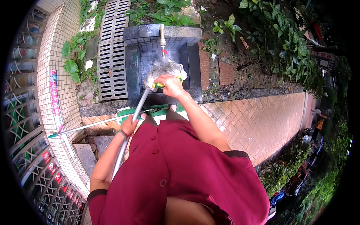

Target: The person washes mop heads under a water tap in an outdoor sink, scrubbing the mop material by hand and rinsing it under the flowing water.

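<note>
My left hand [129, 125] is closed around the metal pole [137, 110] of a string mop, which slants down past my left side. With its fingers curled over the yellow-and-green mop clamp [158, 84], my right hand [171, 86] grips the head end. Grey-white mop strands [166, 71] bunch above that hand, over a dark tiled basin [193, 67]. A metal tap [162, 42] with a red handle stands at the basin's back, just above the strands. Whether water runs from it I cannot tell for sure.
A slatted drain grate [112, 67] lies left of the basin. Near my feet, a green flat mop [163, 110] rests with its thin pole [92, 124] slanting left to a tiled wall [63, 112]. Brick paving [253, 121] extends right; leafy plants [281, 36] grow beyond the basin.
</note>
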Demonstrator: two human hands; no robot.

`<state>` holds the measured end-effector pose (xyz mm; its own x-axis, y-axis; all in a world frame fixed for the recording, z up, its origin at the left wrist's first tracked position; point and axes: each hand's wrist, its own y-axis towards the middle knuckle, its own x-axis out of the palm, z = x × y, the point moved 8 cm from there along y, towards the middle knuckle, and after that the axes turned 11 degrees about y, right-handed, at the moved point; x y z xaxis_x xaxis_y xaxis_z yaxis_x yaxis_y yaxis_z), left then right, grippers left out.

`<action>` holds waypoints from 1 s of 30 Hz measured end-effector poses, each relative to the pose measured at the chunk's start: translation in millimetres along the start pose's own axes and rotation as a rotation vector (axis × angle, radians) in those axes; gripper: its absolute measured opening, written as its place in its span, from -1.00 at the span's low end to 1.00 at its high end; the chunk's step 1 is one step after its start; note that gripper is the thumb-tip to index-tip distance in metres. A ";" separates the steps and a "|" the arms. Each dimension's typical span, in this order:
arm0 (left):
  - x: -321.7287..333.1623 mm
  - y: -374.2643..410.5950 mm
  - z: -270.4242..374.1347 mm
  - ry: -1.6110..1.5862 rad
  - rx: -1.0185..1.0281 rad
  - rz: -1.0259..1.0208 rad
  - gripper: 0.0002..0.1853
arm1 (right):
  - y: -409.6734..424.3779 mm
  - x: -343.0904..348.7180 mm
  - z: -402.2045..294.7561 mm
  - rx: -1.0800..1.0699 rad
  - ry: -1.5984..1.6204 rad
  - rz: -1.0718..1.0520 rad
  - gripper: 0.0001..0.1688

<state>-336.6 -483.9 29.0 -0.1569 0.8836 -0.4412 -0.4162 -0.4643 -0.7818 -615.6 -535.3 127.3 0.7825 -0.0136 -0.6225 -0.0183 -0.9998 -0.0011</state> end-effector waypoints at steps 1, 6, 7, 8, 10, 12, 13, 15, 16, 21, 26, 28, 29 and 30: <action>-6.3 -13.7 15.7 -0.285 -0.073 -0.117 -0.61 | -1.9 -1.0 0.6 0.006 0.002 -0.002 -0.58; 13.5 -22.4 41.4 -0.862 -0.147 -0.318 -0.74 | 21.9 -21.5 9.3 -0.011 -0.029 0.039 -0.60; 15.3 -23.5 49.7 -0.914 -0.125 -0.326 -0.75 | 29.5 -29.7 12.6 -0.010 -0.035 0.058 -0.59; 16.8 -24.9 57.8 -0.967 -0.103 -0.333 -0.76 | 36.6 -37.9 18.2 0.019 -0.011 0.067 -0.55; 20.0 -28.8 76.0 -1.066 -0.056 -0.346 -0.81 | 47.7 -56.0 28.6 0.051 0.013 0.107 -0.50; 26.4 -26.8 82.9 -1.161 -0.025 -0.341 -0.83 | 53.3 -73.1 35.0 0.080 0.001 0.123 -0.48; 28.8 -26.3 85.5 -1.210 -0.009 -0.338 -0.84 | 52.9 -77.9 37.1 0.069 0.014 0.126 -0.47; 33.7 -27.5 86.1 -1.224 -0.023 -0.331 -0.86 | 44.9 -80.8 40.6 0.089 0.006 0.105 -0.49; 36.2 -28.6 86.7 -1.238 -0.021 -0.337 -0.87 | 39.2 -79.3 41.9 0.096 0.006 0.092 -0.50; 47.9 -31.0 73.1 -1.234 -0.052 -0.381 -0.84 | -8.5 -53.5 42.1 0.140 0.023 0.058 -0.54; 61.6 -38.7 40.3 -1.178 -0.091 -0.371 -0.80 | -47.1 -2.8 22.1 0.090 -0.012 -0.040 -0.53; 66.8 -39.7 24.4 -1.149 -0.103 -0.374 -0.78 | -59.0 23.1 17.4 0.110 0.000 -0.050 -0.52; 68.0 -41.0 17.7 -1.116 -0.109 -0.371 -0.78 | -63.2 33.6 14.3 0.104 0.002 -0.031 -0.52; 69.5 -42.5 9.4 -1.083 -0.116 -0.366 -0.79 | -67.0 43.9 10.4 0.108 0.009 -0.039 -0.53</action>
<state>-338.2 -402.2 35.7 -0.7546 0.5295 0.3876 -0.5197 -0.1217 -0.8456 -586.5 -468.8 91.9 0.7895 0.0251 -0.6132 -0.0543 -0.9924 -0.1104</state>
